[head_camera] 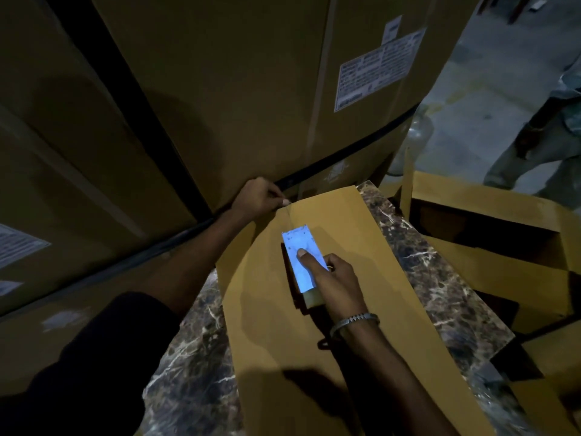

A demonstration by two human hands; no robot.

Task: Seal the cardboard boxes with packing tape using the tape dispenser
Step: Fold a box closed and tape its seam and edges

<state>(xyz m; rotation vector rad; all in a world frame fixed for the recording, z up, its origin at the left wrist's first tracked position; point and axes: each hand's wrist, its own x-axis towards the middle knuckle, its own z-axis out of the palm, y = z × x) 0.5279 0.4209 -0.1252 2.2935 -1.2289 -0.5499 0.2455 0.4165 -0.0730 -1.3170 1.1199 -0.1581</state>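
Observation:
A flat brown cardboard box point(345, 309) lies on a dark marble table point(446, 278), its centre seam running away from me. My right hand point(333, 278) grips a light-blue tape dispenser point(298, 253) on that seam, index finger laid along its top, with the tape roll showing at its near end. A strip of clear tape stretches from the dispenser to the box's far edge. There my left hand point(261, 196) curls its fingers over the far edge and presses the tape end with the thumb.
Large stacked cartons point(220, 89) with white labels rise right behind the box. An open cardboard box point(490, 228) stands to the right. A clear plastic bottle point(415, 136) and a person point(540, 143) are on the concrete floor at the far right.

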